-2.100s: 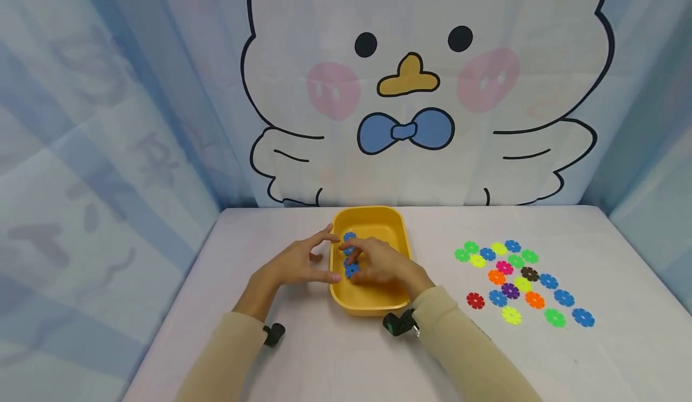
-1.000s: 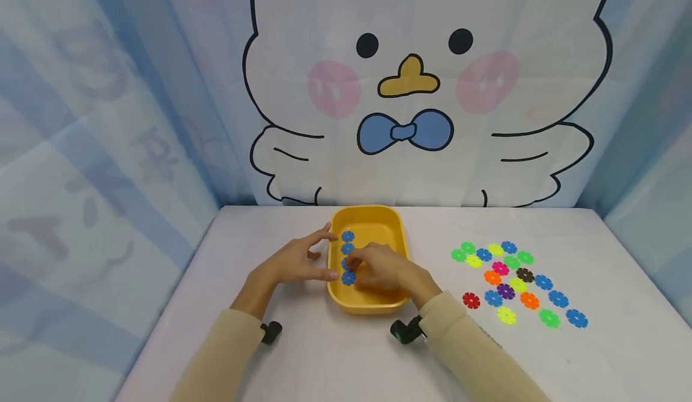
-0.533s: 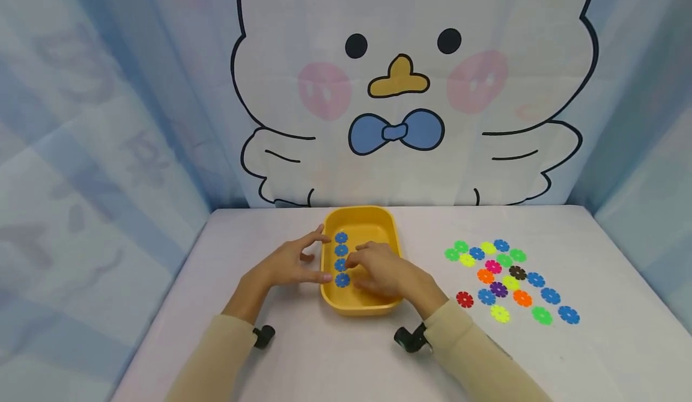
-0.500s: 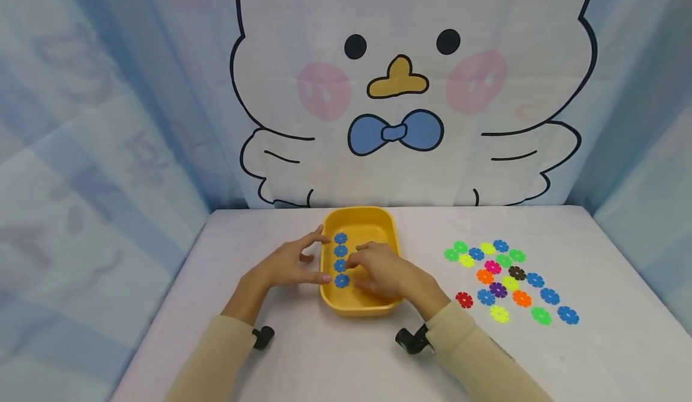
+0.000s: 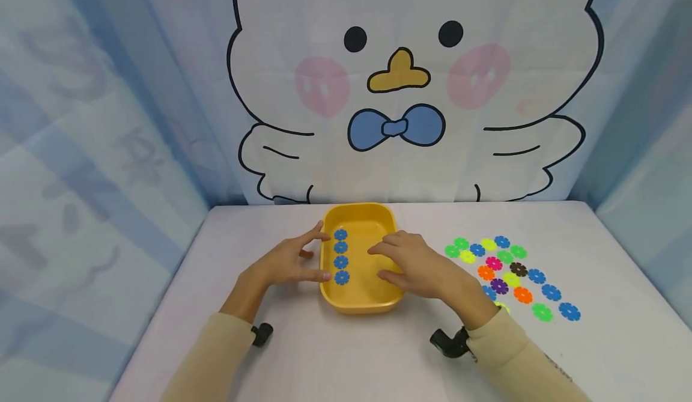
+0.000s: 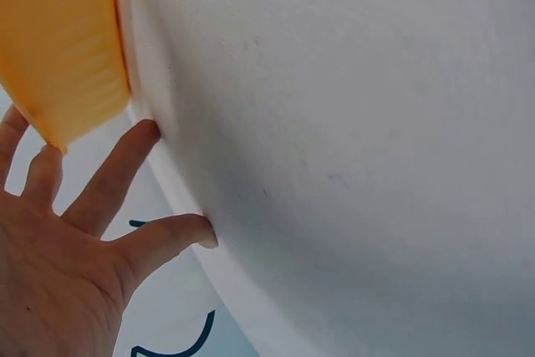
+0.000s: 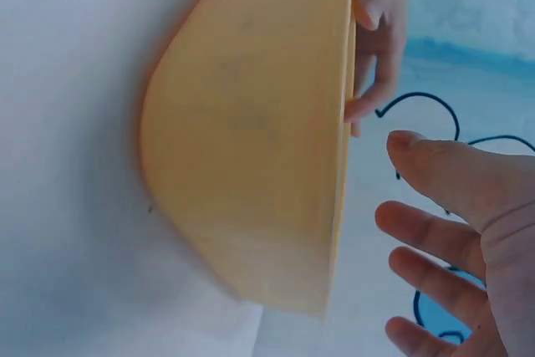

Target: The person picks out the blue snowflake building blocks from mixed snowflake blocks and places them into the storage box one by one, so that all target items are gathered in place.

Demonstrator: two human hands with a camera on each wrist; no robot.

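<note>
A yellow tray (image 5: 364,297) stands on the table in the head view. Along its left side, several blue flower-shaped plastic discs (image 5: 341,262) form a straight column. My left hand (image 5: 286,262) is spread beside the tray's left wall, thumb and fingertips at the rim; the left wrist view has its fingers (image 6: 117,173) apart and fairly straight. Over the tray's right side hovers my right hand (image 5: 418,265), fingers loose with nothing between them. In the right wrist view that hand (image 7: 456,240) is above the rim, apart from the tray wall (image 7: 251,140).
To the right of the tray lie many loose discs, among them a pink disc (image 5: 494,263), a dark brown disc (image 5: 518,269) and a green disc (image 5: 542,312). My right forearm covers part of them. A printed curtain (image 5: 411,167) hangs behind the table (image 5: 335,360).
My right hand has drawn back to the right and up from the blue discs, uncovering the whole column. Earlier it touched and shifted them into line. The left hand stays at the tray.
</note>
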